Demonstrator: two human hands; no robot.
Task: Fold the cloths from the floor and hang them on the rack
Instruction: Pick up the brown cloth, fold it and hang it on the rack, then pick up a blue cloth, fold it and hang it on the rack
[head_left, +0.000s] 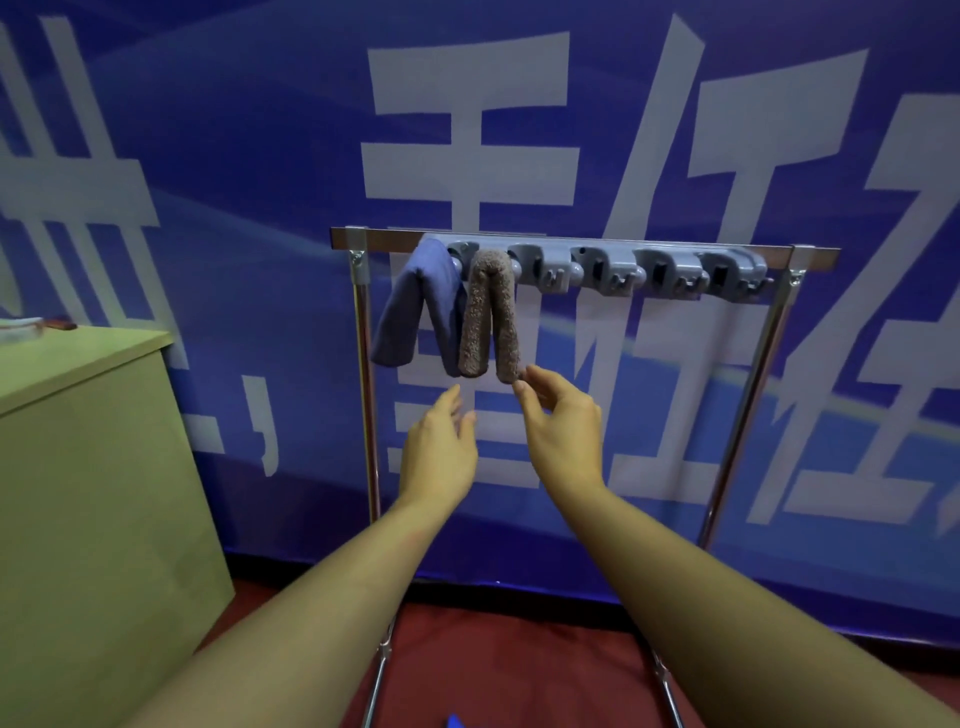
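A metal rack (571, 240) stands before a blue banner, with a grey row of hooks (644, 270) along its top bar. Two folded cloths hang over the left hooks: a blue cloth (410, 312) and, to its right, a fuzzy brown cloth (491, 312). My left hand (441, 447) hovers just below the brown cloth with relaxed fingers, holding nothing. My right hand (561, 421) is raised beside it, its fingertips close to the brown cloth's right lower end; whether they touch it I cannot tell. A blue scrap (457, 721) of something peeks in at the bottom edge, on the floor.
A pale green cabinet (88, 467) stands at the left, with small items on its top. The floor (519, 665) is dark red carpet. The rack's legs (382, 649) run down between my forearms. Several hooks to the right of the brown cloth hold nothing.
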